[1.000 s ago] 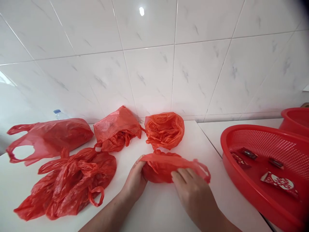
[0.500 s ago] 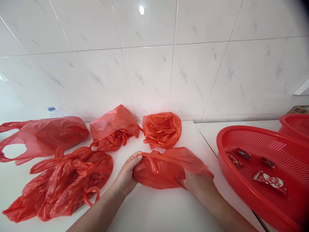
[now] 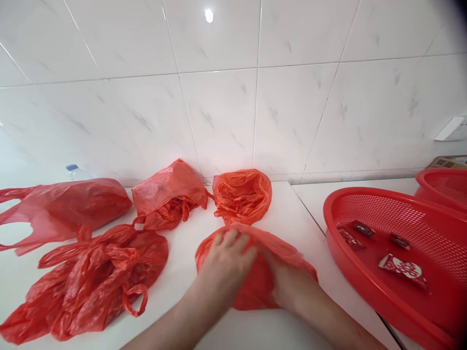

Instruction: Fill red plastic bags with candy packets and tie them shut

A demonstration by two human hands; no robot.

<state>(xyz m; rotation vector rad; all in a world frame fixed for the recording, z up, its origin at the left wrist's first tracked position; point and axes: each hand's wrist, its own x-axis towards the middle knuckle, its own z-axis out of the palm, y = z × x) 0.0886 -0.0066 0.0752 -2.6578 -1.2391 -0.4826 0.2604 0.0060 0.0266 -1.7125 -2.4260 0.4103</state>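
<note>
Worked bag: in my head view, a thin red plastic carrier bag (image 3: 255, 291) at front centre over the white tabletop (image 3: 193, 311), spread wide between the two hands, directly in front of the open-mouthed bag
Left hand (image 3: 226, 257): laid over the carrier bag, fingers bent across its upper side; blurred, so I cannot tell whether they pinch the film
Right hand (image 3: 286, 282): at the carrier bag's right part, fingers covered by red film; I cannot tell whether they are closed on it
Open-mouthed bag (image 3: 242, 197): red, standing near the tiled wall (image 3: 219, 116), folds of red film inside
Slumped bag (image 3: 175, 187): red, left of the open-mouthed one, its opening facing forward with crumpled film in it
Lying bag (image 3: 87, 201): red, on its side at far left, its handles towards the left edge
Bottle (image 3: 77, 173): clear with a blue cap, partly hidden behind the lying bag
Crumpled heap (image 3: 105, 277): red plastic film with loops, at front left
Large basket (image 3: 350, 277): red, perforated, at right, holding four small wrapped packets (image 3: 403, 270)
Second basket (image 3: 443, 187): red, behind the large one, cut by the frame
Cardboard box (image 3: 448, 162): behind the second basket, below a white wall fitting (image 3: 452, 129)
</note>
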